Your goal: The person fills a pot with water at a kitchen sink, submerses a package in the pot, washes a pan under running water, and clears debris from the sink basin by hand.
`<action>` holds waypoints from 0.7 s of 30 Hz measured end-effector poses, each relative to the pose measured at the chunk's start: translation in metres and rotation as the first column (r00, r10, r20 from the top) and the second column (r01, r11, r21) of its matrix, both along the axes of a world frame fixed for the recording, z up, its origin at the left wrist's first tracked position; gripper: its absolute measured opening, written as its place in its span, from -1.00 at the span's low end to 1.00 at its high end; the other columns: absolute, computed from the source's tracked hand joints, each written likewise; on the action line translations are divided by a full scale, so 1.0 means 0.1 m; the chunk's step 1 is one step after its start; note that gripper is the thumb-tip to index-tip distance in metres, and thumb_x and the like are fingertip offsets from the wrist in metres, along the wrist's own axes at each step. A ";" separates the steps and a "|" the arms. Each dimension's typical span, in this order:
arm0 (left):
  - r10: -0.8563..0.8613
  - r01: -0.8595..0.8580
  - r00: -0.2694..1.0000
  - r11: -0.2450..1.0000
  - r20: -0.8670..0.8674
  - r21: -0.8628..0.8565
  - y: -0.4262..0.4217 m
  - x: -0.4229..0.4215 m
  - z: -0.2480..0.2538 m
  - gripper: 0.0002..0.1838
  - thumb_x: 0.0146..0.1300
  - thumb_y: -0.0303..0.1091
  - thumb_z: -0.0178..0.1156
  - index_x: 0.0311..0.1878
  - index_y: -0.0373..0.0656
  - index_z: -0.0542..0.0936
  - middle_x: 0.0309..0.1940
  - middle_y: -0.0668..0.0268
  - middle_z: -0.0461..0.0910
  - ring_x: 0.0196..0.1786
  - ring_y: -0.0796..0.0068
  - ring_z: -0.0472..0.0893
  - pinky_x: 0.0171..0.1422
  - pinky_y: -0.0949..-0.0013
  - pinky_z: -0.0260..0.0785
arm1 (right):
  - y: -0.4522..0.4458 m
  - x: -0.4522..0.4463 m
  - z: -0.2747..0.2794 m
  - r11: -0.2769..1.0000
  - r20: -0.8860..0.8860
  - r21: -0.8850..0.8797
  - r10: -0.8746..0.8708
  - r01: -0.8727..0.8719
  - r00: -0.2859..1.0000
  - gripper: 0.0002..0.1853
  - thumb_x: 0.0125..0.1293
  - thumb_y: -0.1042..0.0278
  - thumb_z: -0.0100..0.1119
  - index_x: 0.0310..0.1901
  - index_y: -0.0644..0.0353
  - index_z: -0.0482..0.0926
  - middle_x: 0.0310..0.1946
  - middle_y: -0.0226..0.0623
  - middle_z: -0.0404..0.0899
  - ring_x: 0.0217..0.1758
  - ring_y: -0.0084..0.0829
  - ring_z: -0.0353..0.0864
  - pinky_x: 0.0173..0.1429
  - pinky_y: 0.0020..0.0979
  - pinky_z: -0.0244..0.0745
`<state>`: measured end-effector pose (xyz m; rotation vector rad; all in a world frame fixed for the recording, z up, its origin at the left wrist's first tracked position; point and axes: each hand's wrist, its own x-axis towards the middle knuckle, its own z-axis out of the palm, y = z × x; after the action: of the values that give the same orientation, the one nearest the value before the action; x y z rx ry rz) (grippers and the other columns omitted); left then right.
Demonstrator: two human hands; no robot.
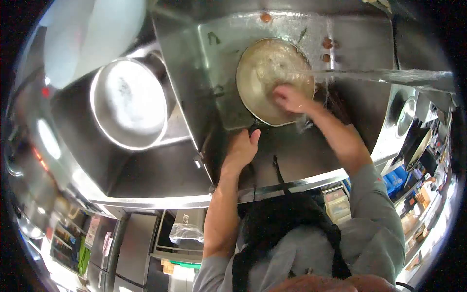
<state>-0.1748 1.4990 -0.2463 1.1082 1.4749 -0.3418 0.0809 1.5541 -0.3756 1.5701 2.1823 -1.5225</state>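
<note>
A round metal pan (pixel 253 87) with cloudy water in it sits in the steel sink (pixel 219 53). A stream of water (pixel 379 74) runs into it from the right. Inside the pan, over the water, is my right hand (pixel 291 99), its fingers curled and blurred; what they hold, if anything, is hidden. My left hand (pixel 243 146) is at the pan's near-left edge, closed around a dark handle (pixel 254 127) that is mostly hidden, with the thumb raised.
A large bright steel pot (pixel 129 103) stands in the left basin. Small brown pieces (pixel 265 17) lie along the sink's far side. The sink's front edge (pixel 311 181) runs before my body. At the right are a round metal bowl (pixel 406 116) and blue containers (pixel 396 180).
</note>
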 end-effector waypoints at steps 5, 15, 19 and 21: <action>-0.022 0.022 1.000 1.000 -0.006 0.014 -0.07 -0.02 -0.09 -0.32 0.48 0.14 -0.10 0.18 -0.41 0.48 0.13 -0.31 0.50 0.23 -0.28 0.47 0.37 -0.04 0.29 | 0.48 -0.77 0.07 0.970 -0.319 0.191 -0.085 0.152 0.944 -0.81 0.25 0.44 0.14 -0.11 0.20 0.55 -0.19 -0.07 0.56 -0.06 -0.03 0.58 0.04 -0.13 0.50; -0.026 0.028 0.999 0.997 -0.030 0.065 -0.02 0.10 0.02 -0.43 0.49 0.06 -0.05 0.09 -0.38 0.52 -0.05 -0.22 0.60 0.06 -0.25 0.57 0.18 -0.06 0.40 | -0.07 0.17 -0.10 0.962 0.186 0.252 -0.159 0.109 0.970 -0.81 0.30 0.36 0.14 -0.09 0.18 0.59 -0.31 -0.13 0.63 -0.24 -0.14 0.66 -0.20 -0.17 0.53; 0.534 -0.381 0.816 0.784 0.221 -0.490 -0.07 0.18 0.13 -0.63 0.44 -0.06 0.13 -0.10 -0.25 0.55 -0.44 0.18 0.61 -0.38 0.27 0.61 -0.22 0.22 0.50 | -0.27 -0.39 0.25 0.879 -0.120 -0.312 -0.412 0.360 0.903 -0.82 0.32 0.37 0.22 -0.09 0.22 0.57 -0.35 -0.18 0.61 -0.26 -0.32 0.61 -0.13 -0.25 0.51; 0.699 -0.459 0.688 0.627 0.195 -0.630 0.00 0.28 0.51 -0.70 0.39 -0.11 0.20 -0.18 -0.19 0.53 -0.51 0.30 0.52 -0.45 0.42 0.51 -0.31 0.33 0.42 | -0.24 -0.44 0.63 0.909 -0.227 -0.216 -0.403 0.357 0.887 -0.81 0.32 0.38 0.24 -0.09 0.24 0.57 -0.36 -0.22 0.61 -0.28 -0.36 0.59 -0.15 -0.30 0.50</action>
<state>-0.1469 1.4989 -0.1954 0.1582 1.1513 -0.0137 0.0366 1.5305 -0.3126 1.9191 1.8629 -2.0815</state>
